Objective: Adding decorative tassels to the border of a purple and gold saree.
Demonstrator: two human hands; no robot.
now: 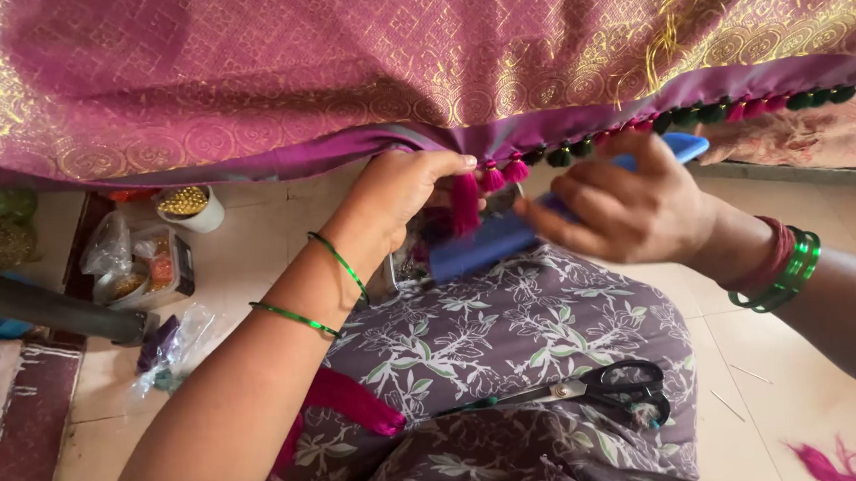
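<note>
A purple and gold patterned cloth (365, 72) hangs across the top, its lower hem lined with small pink and green tassels (689, 116). My left hand (403, 199) pinches the hem just beside a longer magenta tassel (465, 201). My right hand (617, 210) grips a flat blue card-like piece (485, 248) held slantwise under the hem; its far end shows above my fingers. Green bangles sit on both wrists.
Black-handled scissors (604, 388) lie on my floral-print lap, next to a bunch of magenta thread (353, 400). At left, on the tiled floor, stand a cup of gold beads (188, 206), plastic bags and a small box. Pink thread scraps (820, 459) lie at lower right.
</note>
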